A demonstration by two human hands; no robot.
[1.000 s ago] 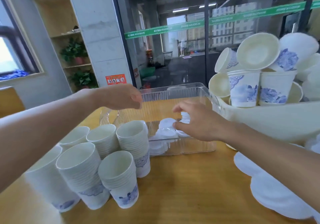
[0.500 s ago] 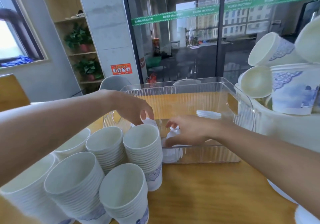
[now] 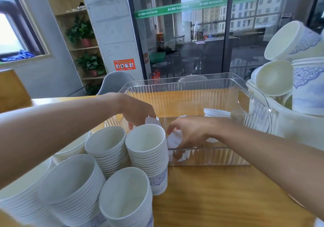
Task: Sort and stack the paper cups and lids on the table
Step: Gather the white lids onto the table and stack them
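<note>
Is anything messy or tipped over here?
Yes. On the right, loose cups lie tipped on their sides in a jumbled heap, unlike the neat stacks of cups on the left. Lids lie scattered in the clear bin by both hands.

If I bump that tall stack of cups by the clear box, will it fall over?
Probably it could tip: the tall cup stack is narrow and high. It likely feels light, being thin paper. The clear box and neighbouring stacks beside it might catch it.
</note>
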